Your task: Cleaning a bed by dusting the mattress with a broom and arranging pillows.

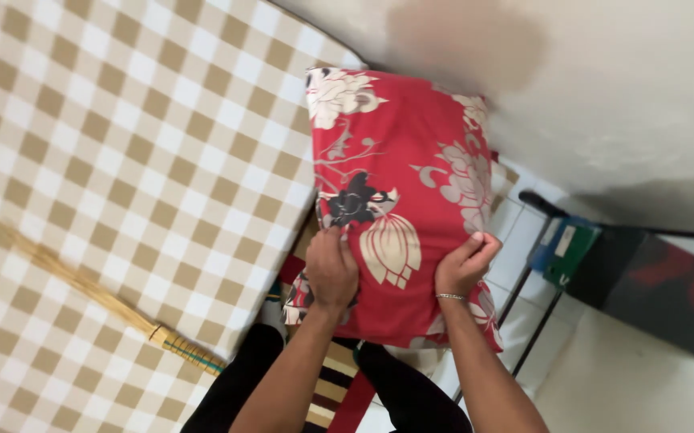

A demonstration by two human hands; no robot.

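A pillow point(399, 200) stands right of the bed point(122, 160), on which a broom point(98, 297) apparently lies.

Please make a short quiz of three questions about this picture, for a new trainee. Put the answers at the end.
1. True or false: both hands grip the red floral pillow.
2. What lies on the checked bedsheet?
A. a folded towel
B. a straw broom
C. a book
3. Which wrist wears a thin bracelet?

Key:
1. True. The left hand and the right hand both hold the pillow at its lower part, one on each side.
2. B. The straw broom lies slantwise on the sheet, left of the hands.
3. The right wrist; the bracelet sits just below the hand.
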